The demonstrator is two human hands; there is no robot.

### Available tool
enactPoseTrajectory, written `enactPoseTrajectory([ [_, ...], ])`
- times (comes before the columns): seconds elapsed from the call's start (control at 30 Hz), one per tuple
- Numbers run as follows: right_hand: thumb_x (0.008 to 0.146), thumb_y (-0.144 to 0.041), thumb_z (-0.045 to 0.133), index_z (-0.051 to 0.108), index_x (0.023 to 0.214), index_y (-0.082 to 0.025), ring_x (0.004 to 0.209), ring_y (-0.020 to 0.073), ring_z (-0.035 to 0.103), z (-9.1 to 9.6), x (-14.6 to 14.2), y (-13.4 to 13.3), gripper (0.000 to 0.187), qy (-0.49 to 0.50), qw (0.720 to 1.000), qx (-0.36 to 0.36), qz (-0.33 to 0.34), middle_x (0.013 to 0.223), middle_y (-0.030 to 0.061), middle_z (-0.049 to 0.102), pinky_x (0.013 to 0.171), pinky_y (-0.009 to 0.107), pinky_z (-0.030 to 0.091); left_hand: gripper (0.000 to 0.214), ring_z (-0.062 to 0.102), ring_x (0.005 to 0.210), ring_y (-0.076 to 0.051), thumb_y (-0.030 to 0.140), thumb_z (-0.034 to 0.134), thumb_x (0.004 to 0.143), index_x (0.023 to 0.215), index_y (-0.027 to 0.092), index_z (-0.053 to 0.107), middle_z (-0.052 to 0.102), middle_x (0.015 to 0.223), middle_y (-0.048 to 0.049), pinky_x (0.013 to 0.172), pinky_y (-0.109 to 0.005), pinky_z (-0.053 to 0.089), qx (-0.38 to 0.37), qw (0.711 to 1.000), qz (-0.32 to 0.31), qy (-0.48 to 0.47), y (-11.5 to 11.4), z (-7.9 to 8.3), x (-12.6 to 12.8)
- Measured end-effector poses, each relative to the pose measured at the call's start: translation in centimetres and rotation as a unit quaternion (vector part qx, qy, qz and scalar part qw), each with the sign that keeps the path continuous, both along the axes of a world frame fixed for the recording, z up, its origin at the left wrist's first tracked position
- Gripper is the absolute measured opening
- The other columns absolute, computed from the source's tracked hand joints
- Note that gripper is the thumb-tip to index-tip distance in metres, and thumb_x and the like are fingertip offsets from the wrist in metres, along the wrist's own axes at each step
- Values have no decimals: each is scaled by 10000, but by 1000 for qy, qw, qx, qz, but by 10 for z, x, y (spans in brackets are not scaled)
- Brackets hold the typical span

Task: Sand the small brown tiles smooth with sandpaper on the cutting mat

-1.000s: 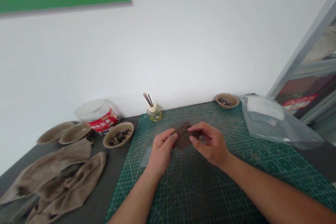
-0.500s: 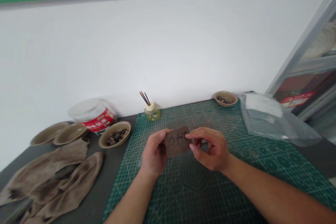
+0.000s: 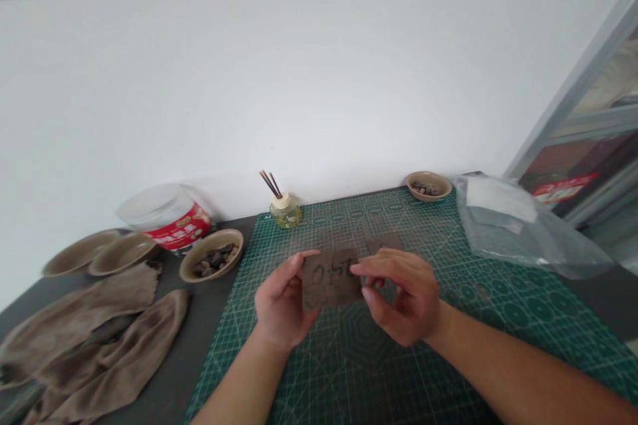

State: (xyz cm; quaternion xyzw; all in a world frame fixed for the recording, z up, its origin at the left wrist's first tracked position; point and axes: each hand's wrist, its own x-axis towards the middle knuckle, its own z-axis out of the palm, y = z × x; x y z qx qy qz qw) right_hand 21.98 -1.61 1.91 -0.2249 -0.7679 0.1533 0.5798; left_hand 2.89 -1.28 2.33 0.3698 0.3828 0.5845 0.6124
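A flat brown square sheet (image 3: 329,285) with black handwritten marks is held up over the green cutting mat (image 3: 279,372). It looks like sandpaper, though its grain cannot be made out. My left hand (image 3: 282,302) is closed on its left edge, thumb at the top corner and fingers behind it. At the right edge, the bent index finger and thumb of my right hand (image 3: 403,292) pinch the sheet, the index fingertip over the writing. Behind the right hand, a second brown piece (image 3: 386,240) with a dark mark lies on the mat, partly hidden.
Left of the mat stand a bowl of dark stone-like pieces (image 3: 212,255), two other bowls (image 3: 80,254), a red-labelled jar (image 3: 169,216) and brown cloths (image 3: 119,345). A reed diffuser (image 3: 286,211), another small bowl (image 3: 429,186) and a plastic bag (image 3: 523,226) sit toward the wall.
The sheet has come slightly lower and left, its face turned more squarely to me. My left hand shifted with it. The second brown piece behind shows more clearly.
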Motion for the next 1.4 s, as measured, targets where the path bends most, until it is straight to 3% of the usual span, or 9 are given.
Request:
enactPoseTrajectory([
  [0.13,730,-130,605,625,1155,-232,641,157,639,1,-1,-1,437,0,1000,20,1,903,42,739,609,308,529,397,704,749,-320,533,619,751,823,159,731,729,724,-116,616,-412,550,-1,998,-53,-28,-2,1,-3],
  [0.43,722,-137,608,597,1199,-234,636,167,669,1,-1,-3,487,4,999,51,10,946,57,745,578,311,533,516,694,795,-366,663,652,645,817,182,724,729,781,-145,605,-450,547,-25,996,-83,-24,-7,-1,-6],
  [0.6,699,-118,633,584,1208,-232,629,168,665,1,-2,-5,523,15,999,49,17,943,54,743,561,314,527,502,690,745,-353,625,735,560,802,186,744,734,801,-137,625,-453,543,-32,991,-113,-65,-8,0,-5],
  [0.73,713,-135,629,598,1172,-244,589,158,624,0,-1,-7,473,34,999,26,-2,864,34,728,537,305,506,419,681,695,-324,550,703,615,804,180,760,732,770,-128,596,-419,532,-24,993,-103,-53,-8,2,-3],
  [0.87,762,-176,610,600,1177,-247,610,149,601,0,0,-4,420,14,999,-34,-11,849,25,703,579,302,506,297,649,639,-256,414,683,675,811,159,751,715,720,-92,551,-325,491,23,998,-52,20,-1,-2,2],
  [0.97,761,-247,680,548,1247,-249,694,150,617,-4,-6,3,504,28,989,-148,5,1004,46,684,608,284,520,234,629,690,-221,347,664,758,855,147,739,703,748,-70,620,-290,477,76,990,-27,113,6,-5,7],
  [1.13,764,-250,733,407,1283,-283,795,147,638,-14,-19,16,614,199,918,-324,113,938,6,662,693,267,533,218,582,711,-191,327,612,837,886,154,736,663,740,-36,654,-264,438,138,939,-87,303,11,1,9],
  [1.27,745,-251,759,566,966,-221,734,126,599,-13,-16,24,295,218,903,-359,94,806,-21,633,678,240,484,187,589,801,-196,293,585,857,891,173,724,660,803,-25,755,-278,440,175,911,-96,360,9,7,7],
  [1.4,790,-227,687,646,886,-186,732,127,574,-8,-5,26,113,160,912,-370,78,796,-10,631,679,244,454,204,522,658,-154,315,570,869,793,169,691,585,659,3,616,-243,391,178,900,-48,395,8,8,6],
])
